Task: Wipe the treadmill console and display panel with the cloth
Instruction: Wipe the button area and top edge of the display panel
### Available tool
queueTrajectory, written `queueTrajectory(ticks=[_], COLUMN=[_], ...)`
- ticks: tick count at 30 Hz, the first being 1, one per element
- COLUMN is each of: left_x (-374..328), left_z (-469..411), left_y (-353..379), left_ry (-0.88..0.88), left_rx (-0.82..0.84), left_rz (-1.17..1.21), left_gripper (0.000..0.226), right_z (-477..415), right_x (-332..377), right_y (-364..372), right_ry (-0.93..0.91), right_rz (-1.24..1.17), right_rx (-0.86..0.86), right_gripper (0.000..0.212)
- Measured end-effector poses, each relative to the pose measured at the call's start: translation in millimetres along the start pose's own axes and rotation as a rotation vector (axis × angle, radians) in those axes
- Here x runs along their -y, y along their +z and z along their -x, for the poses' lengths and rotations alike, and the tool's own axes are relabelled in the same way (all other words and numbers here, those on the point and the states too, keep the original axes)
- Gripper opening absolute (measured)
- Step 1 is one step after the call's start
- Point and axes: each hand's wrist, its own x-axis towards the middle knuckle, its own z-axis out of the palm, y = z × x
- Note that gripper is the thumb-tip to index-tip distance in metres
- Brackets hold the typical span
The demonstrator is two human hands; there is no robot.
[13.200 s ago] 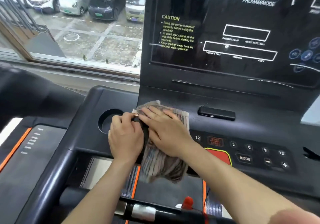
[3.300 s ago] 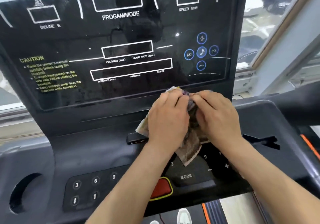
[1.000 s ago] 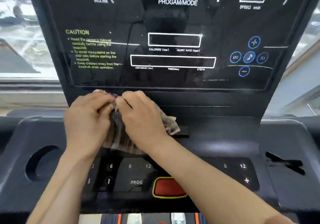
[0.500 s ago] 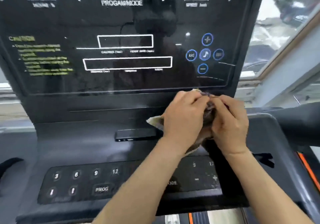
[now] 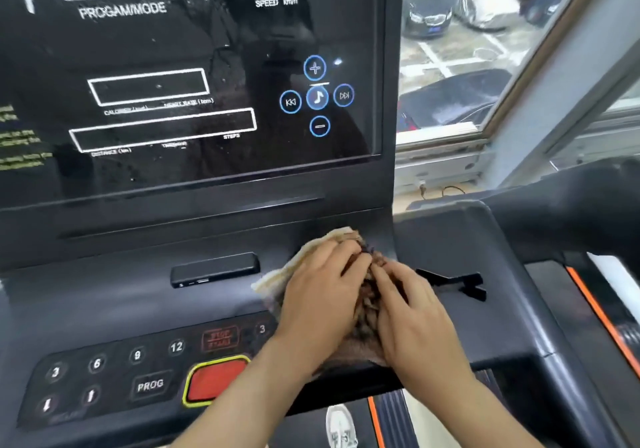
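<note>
A crumpled brown-and-beige cloth (image 5: 306,257) lies on the right part of the black treadmill console (image 5: 138,295), below the display panel (image 5: 194,77). My left hand (image 5: 322,298) and my right hand (image 5: 414,316) sit side by side on the cloth. Their fingertips bend into its bunched middle and hold it against the console. The cloth and hands cover the right end of the button panel (image 5: 104,375).
A red stop button (image 5: 214,378) with a yellow rim sits left of my forearms. A black slot (image 5: 453,283) lies right of the hands. A window (image 5: 460,49) with parked cars is behind. An orange-striped side rail (image 5: 599,312) runs at the right.
Both hands and the cloth slid down from the base of the display panel onto the console's right side. The view has shifted slightly.
</note>
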Motion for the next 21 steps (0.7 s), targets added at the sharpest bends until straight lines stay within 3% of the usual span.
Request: queueTrajectory(ticks=[4, 10, 16, 19, 21], left_x=[-4, -6, -23, -10, 6], left_z=[-8, -23, 19, 9, 10], left_y=[3, -1, -11, -30, -44], left_ry=[0.046, 0.053, -0.02, -0.194, -0.286], left_rx=[0.028, 0.099, 0.181, 0.044, -0.117], left_rz=[0.015, 0.117, 0.277, 0.454, 0.331], left_gripper=[0.053, 0.059, 0.056, 0.046, 0.035], right_z=[-23, -53, 12, 8, 6], right_x=[-5, -22, -7, 18, 35], right_y=[13, 32, -10, -7, 9], right_ry=[0.073, 0.185, 0.174, 0.216, 0.228], right_rz=[-0.006, 0.074, 0.16, 0.076, 0.122], right_rx=[0.047, 0.212, 0.073, 0.155, 0.165], right_gripper=[0.064, 0.07, 0.061, 0.079, 0.088])
